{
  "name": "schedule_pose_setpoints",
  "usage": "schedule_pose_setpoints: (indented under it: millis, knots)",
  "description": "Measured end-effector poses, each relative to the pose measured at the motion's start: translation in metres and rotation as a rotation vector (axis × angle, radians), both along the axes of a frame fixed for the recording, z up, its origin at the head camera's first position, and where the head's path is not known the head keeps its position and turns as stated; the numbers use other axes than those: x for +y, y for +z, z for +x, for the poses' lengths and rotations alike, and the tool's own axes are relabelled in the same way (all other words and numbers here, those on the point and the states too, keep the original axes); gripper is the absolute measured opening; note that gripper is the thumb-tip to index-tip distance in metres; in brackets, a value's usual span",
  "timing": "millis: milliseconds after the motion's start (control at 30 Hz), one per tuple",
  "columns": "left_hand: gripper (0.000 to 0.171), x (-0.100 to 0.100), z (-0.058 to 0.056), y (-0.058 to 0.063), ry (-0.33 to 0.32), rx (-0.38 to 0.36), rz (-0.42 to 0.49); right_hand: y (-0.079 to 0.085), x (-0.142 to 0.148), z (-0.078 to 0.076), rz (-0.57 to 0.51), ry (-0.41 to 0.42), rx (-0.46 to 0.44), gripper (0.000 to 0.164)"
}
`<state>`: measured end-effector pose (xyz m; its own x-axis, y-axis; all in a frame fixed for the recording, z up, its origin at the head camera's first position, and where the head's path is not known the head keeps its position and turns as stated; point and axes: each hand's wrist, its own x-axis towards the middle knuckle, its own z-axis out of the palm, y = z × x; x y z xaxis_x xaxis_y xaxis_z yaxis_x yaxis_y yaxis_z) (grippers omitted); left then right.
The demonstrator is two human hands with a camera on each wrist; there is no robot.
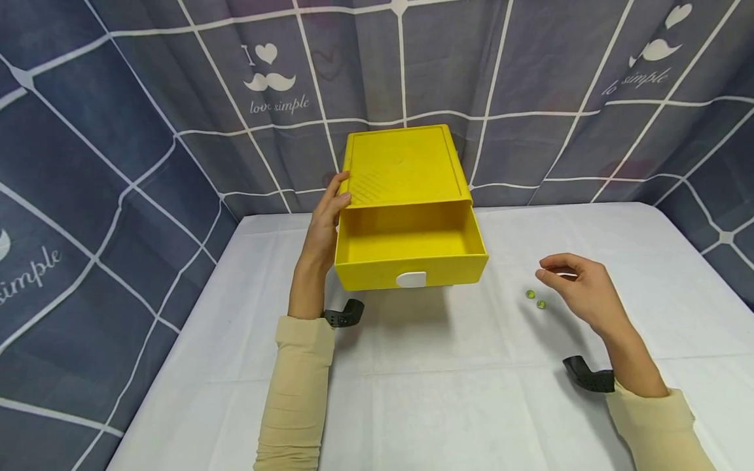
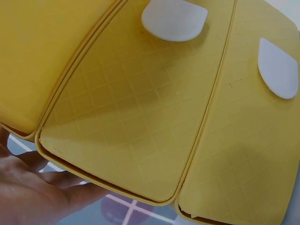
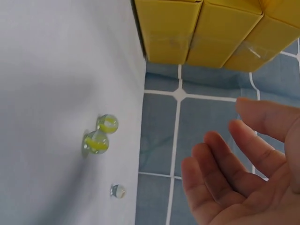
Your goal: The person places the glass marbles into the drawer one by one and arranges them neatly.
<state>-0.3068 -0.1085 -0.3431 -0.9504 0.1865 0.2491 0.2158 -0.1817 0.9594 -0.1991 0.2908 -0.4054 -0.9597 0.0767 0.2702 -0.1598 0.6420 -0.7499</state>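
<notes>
A yellow drawer unit (image 1: 406, 163) stands on the table, its top drawer (image 1: 412, 278) pulled out and bare inside. My left hand (image 1: 321, 239) rests against the unit's left side, fingertips at the upper edge; in the left wrist view its extended fingers (image 2: 70, 185) lie along the side. To the right, my right hand (image 1: 583, 291) hovers above the table, fingers loosely bent and nothing held. Two green-yellow glass marbles (image 3: 102, 133) lie side by side below it. A clearer marble (image 3: 118, 191) lies apart from them in the right wrist view; the head view does not show it plainly.
White cloth covers the table (image 1: 424, 392). Grey-blue curtains (image 1: 442, 65) with white lines hang behind and at both sides, close behind the unit. Two lower drawers with white handles (image 2: 174, 19) are shut under the pulled-out one.
</notes>
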Motion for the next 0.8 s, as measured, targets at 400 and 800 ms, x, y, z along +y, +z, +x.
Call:
schedule_pose_setpoints:
  millis: [400, 800]
  knots:
    - [0.056, -0.001, 0.0, -0.001, 0.007, 0.001, -0.008, -0.01, 0.005, -0.004, 0.065, 0.055, -0.102, 0.032]
    - [0.057, -0.001, -0.001, -0.001, 0.003, 0.001, -0.021, -0.026, 0.011, -0.013, 0.155, 0.137, -0.19, 0.032]
